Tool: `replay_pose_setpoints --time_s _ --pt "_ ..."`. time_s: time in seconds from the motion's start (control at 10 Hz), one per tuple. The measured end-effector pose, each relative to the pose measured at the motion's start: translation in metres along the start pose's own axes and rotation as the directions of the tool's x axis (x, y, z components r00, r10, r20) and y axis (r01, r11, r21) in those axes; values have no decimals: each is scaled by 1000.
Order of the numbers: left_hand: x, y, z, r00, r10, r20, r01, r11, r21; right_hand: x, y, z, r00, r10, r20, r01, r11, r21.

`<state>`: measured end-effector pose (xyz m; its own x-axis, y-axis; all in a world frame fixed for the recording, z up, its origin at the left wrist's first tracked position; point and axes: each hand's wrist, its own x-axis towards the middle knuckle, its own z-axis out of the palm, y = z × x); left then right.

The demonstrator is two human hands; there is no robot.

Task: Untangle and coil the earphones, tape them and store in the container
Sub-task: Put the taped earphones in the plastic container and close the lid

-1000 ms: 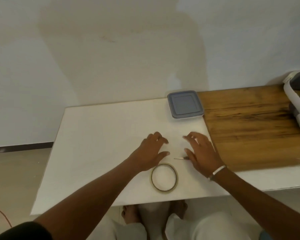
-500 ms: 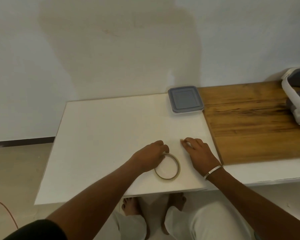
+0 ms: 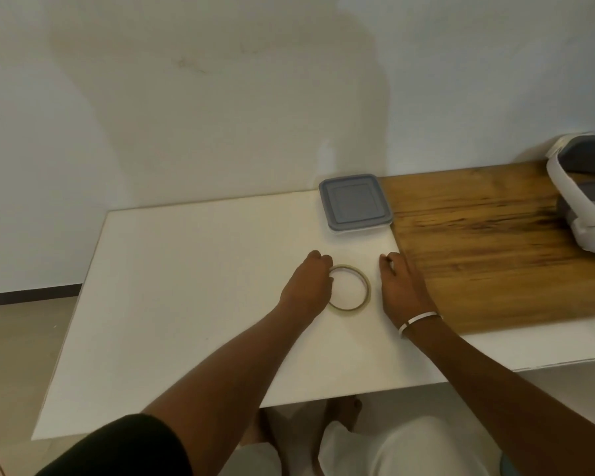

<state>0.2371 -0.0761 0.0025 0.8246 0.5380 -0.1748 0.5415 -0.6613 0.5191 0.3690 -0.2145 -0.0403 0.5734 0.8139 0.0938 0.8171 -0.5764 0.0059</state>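
White table (image 3: 186, 286), tape ring (image 3: 349, 287) at centre, lidded container (image 3: 354, 204) above.
Our left hand (image 3: 308, 286) curls on the ring's rim; right hand (image 3: 401, 286) rests loosely curled, empty. Earphones unseen; a slipping ring could skid away.

The tape roll (image 3: 349, 287) lies between both hands, the container (image 3: 354, 203) behind it.

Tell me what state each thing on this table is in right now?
Container: lid on, closed.
Tape roll: lying flat on the white table.
Left hand: fingers curled on the tape roll's edge.
Right hand: resting on the table, palm down.
Headset: lying on the wooden board.
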Motion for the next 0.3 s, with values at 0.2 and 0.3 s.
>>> replay_pose_setpoints --time_s 0.2,0.3 --pt "-1 0 -3 1000 -4 4 5 1000 -8 1 -2 -1 999 24 26 -23 999 -36" --pt "-5 -7 -5 1000 -2 -7 2 1000 -16 2 -2 1 998 36 48 -33 998 -59"
